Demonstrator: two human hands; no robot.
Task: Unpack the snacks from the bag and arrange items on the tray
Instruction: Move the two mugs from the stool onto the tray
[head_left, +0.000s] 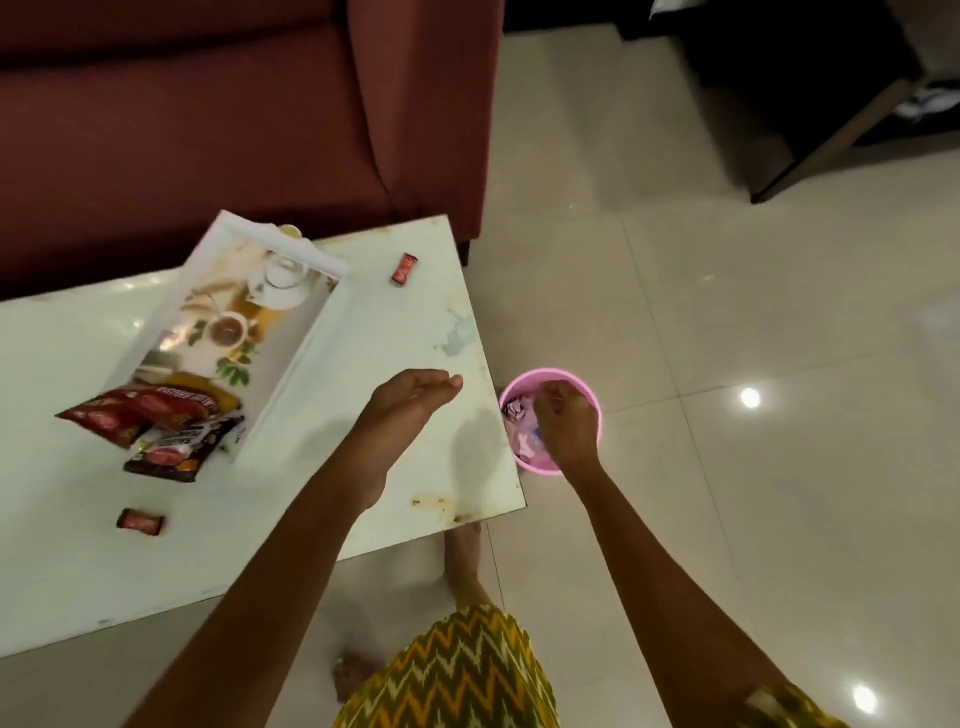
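Note:
A white tray (298, 358) printed with teacups lies at an angle on the white table (400, 332). At its near end several snack packets overlap: a red one (124, 415), a dark one (176, 452) and a yellow one (208, 395), partly hanging over the rim. Two small red wrapped candies lie loose on the table, one beyond the tray (404, 268) and one near the front (140, 521). My left hand (410, 400) hovers over the table's right part, fingers extended, holding nothing. My right hand (566, 421) reaches down into a pink bin (595, 405); its fingers curl downward and hide what they hold, if anything.
The pink bin stands on the tiled floor (727, 312) beside the table's right edge, with crumpled wrappers (514, 408) inside. A maroon sofa (234, 130) runs behind the table. Dark wooden furniture (805, 88) is at the far right. My feet (465, 561) are by the table corner.

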